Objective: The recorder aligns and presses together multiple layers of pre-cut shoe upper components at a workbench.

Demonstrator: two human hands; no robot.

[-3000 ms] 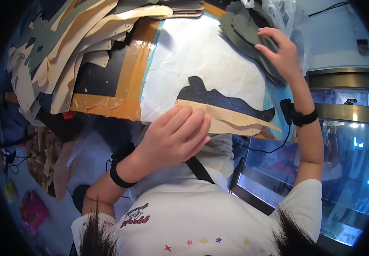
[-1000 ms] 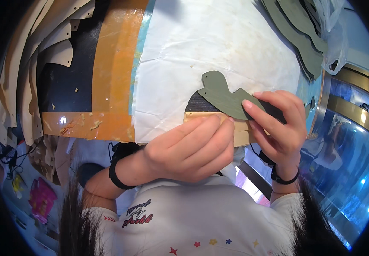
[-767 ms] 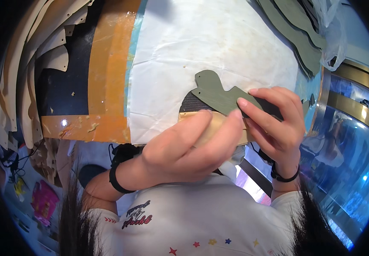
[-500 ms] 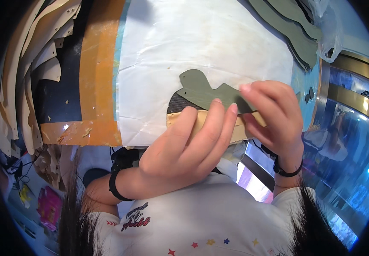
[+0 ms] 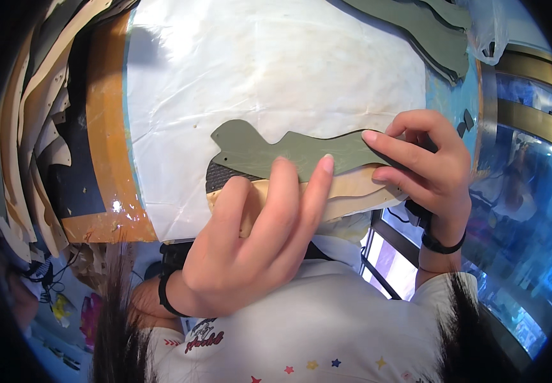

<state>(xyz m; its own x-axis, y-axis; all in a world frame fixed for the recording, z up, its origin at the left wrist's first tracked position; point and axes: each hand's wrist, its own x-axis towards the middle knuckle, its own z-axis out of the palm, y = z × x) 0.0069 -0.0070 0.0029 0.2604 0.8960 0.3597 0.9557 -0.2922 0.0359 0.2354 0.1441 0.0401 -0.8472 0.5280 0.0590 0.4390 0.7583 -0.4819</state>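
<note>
A green, curvy-edged sheet piece [image 5: 260, 150] with small holes at its left end lies near the table's front edge. Beneath it show a black ribbed piece [image 5: 223, 177] and tan sheet [image 5: 355, 188], partly hidden by my fingers. My left hand [image 5: 244, 246] rests on this stack with its fingers apart, fingertips on the green piece's lower part and nothing gripped. At the right end, my right hand [image 5: 432, 166] pinches the green piece between thumb and fingers.
White paper [image 5: 276, 70] covers the table, bordered at left by orange tape [image 5: 106, 121]. Tan cut pieces [image 5: 43, 115] are heaped on the left. More green pieces [image 5: 410, 32] lie at the far right beside a clear plastic bag [image 5: 488, 32]. Small dark scraps [image 5: 465, 121] sit near the right edge.
The green piece now shows more of its length, lying along the tan sheet. My right hand has moved toward its right end; my left fingers have spread wider. The whole view has shifted.
</note>
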